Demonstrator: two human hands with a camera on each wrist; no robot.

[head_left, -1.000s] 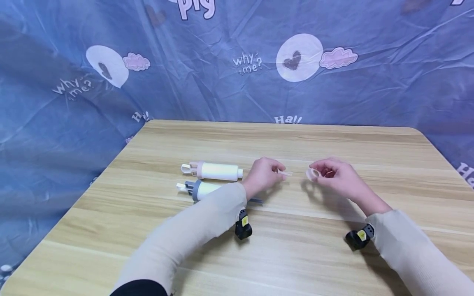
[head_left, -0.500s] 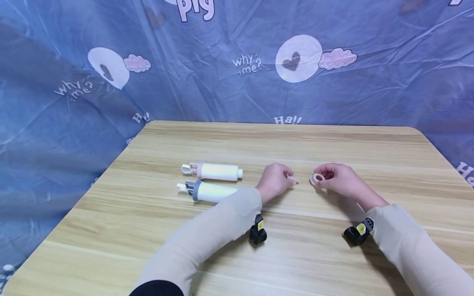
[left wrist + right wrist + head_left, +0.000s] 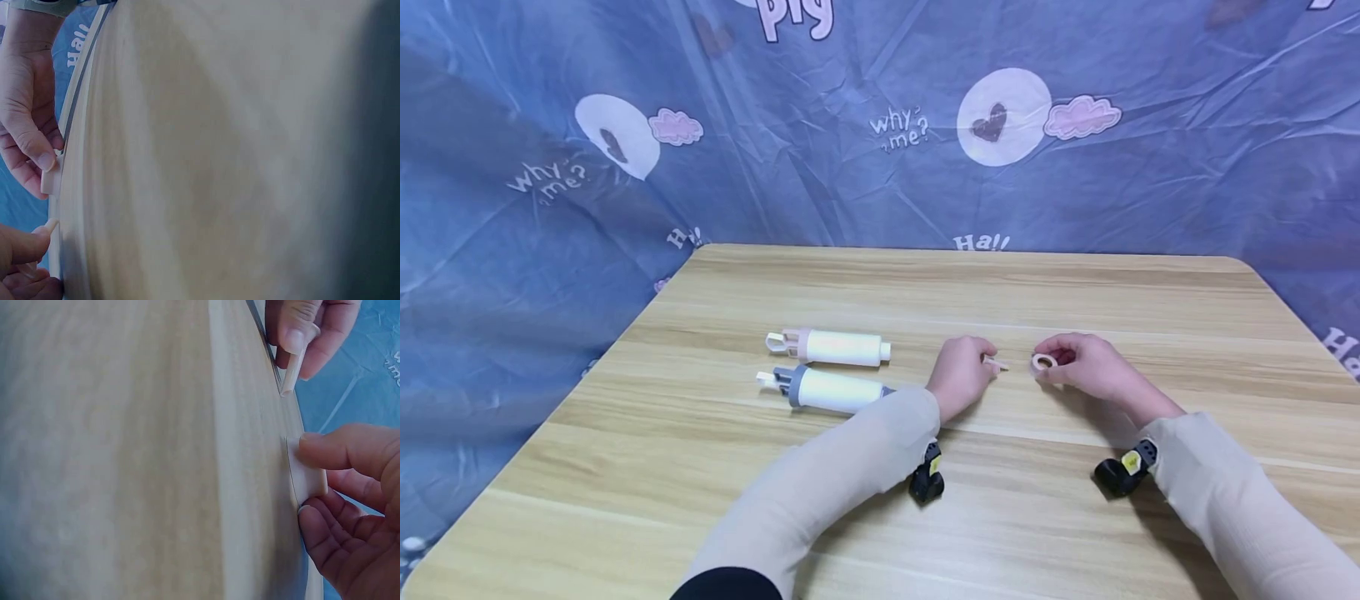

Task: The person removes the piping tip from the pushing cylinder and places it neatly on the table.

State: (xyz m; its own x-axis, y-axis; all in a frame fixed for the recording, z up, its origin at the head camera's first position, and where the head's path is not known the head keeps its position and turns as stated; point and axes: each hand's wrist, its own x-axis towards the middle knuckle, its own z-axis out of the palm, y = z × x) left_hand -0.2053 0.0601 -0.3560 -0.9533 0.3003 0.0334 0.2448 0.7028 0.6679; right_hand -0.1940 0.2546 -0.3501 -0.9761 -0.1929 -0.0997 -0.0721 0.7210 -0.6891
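Note:
Near the middle of the table my left hand pinches a small pale stick-like piece, its narrow end pointing toward the other hand. The wider end is partly covered by the fingers. Just to the right, my right hand holds a short pale ring between thumb and fingers, its round hole showing in the head view. A small gap separates the two pieces. Left of the left hand lie two white cylinders: one with a pink collar, one with a grey collar.
Both cylinders have loop-like or pronged ends pointing left. The left sleeve covers part of the grey-collared one's right end. Wood-grain table lies beneath, and a blue printed cloth hangs behind its far edge.
My left hand has moved right with the stick-like piece, closer to the ring. My right hand has lowered slightly and shifted a little right, still holding the ring.

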